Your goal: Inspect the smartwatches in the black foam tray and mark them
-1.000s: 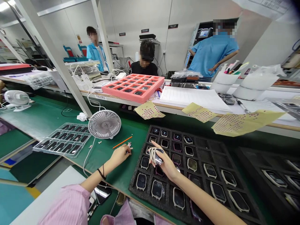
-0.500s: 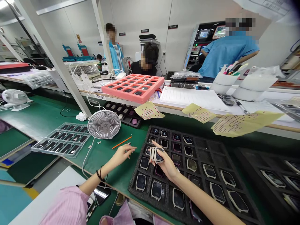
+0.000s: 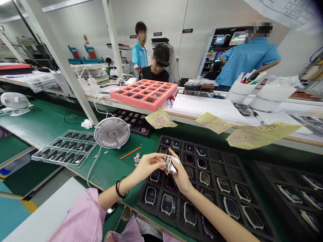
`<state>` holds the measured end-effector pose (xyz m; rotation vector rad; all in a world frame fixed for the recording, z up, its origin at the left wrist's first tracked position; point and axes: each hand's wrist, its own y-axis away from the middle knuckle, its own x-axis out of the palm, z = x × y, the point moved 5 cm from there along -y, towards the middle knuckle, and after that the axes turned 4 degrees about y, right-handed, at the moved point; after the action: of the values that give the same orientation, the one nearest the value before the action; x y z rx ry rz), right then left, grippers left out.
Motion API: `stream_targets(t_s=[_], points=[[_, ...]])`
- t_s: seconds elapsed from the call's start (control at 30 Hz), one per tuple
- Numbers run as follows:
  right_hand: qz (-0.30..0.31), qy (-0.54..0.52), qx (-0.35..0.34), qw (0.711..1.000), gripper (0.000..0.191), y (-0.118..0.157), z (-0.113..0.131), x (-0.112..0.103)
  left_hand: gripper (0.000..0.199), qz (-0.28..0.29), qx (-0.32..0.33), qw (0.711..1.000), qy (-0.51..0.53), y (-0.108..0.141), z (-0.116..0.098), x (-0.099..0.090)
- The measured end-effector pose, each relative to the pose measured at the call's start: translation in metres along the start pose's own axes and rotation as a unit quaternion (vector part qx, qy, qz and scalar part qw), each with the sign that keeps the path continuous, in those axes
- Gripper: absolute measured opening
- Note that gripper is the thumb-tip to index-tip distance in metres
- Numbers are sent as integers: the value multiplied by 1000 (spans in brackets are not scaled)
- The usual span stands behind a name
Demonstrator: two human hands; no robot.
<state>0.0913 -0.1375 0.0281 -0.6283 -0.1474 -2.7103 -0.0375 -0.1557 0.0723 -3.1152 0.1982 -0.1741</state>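
Observation:
My right hand [image 3: 182, 178] is wrapped around a small stack of smartwatch cases [image 3: 170, 164], with their pale rims and a shiny face showing. My left hand [image 3: 148, 165] meets it from the left, thumb and fingers pinched together at the edge of the stack. Whatever sits between those fingertips is too small to make out. Both hands are above a black foam tray [image 3: 176, 201], whose pockets hold many strapless smartwatches. Left of the tray, close to my left hand, lies a little pile of small pale pieces [image 3: 137, 158].
An orange stick [image 3: 130, 153] and a white fan [image 3: 112, 133] stand left of the hands, beside a clear plastic tray [image 3: 45, 157] of dark parts. Above runs a shelf with a pink foam tray [image 3: 161, 106]. Another black tray [image 3: 267, 174] lies right. Several people are beyond.
My left hand has moved right, from near the small pale pieces to the watch cases in my right hand. The stack has turned slightly. A person in blue behind has shifted right.

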Motion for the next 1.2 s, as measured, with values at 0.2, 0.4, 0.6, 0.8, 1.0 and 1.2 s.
stream_targets(t_s=[0.2, 0.4, 0.6, 0.8, 1.0, 1.2], points=[[-16, 87, -60, 994, 60, 1, 0, -10, 30, -66, 0, 997, 46, -4, -4, 8], [-13, 141, -110, 984, 60, 3, 3, -12, 29, -83, 25, 996, 26, -5, -11, 13], [-31, 153, -119, 981, 58, 5, 9, -9, 26, -79, 60, 995, -28, -5, -10, 19], [-68, 116, -103, 986, 58, 2, 10, -17, 47, -19, 77, 994, -68, 0, 2, 32], [-71, 72, -87, 991, 53, 1, 14, -20, 75, 196, -22, 980, -30, 5, 26, 46], [-79, 93, -85, 989, 54, -6, 9, -26, 68, 177, 47, 958, -218, 1, 25, 40]])
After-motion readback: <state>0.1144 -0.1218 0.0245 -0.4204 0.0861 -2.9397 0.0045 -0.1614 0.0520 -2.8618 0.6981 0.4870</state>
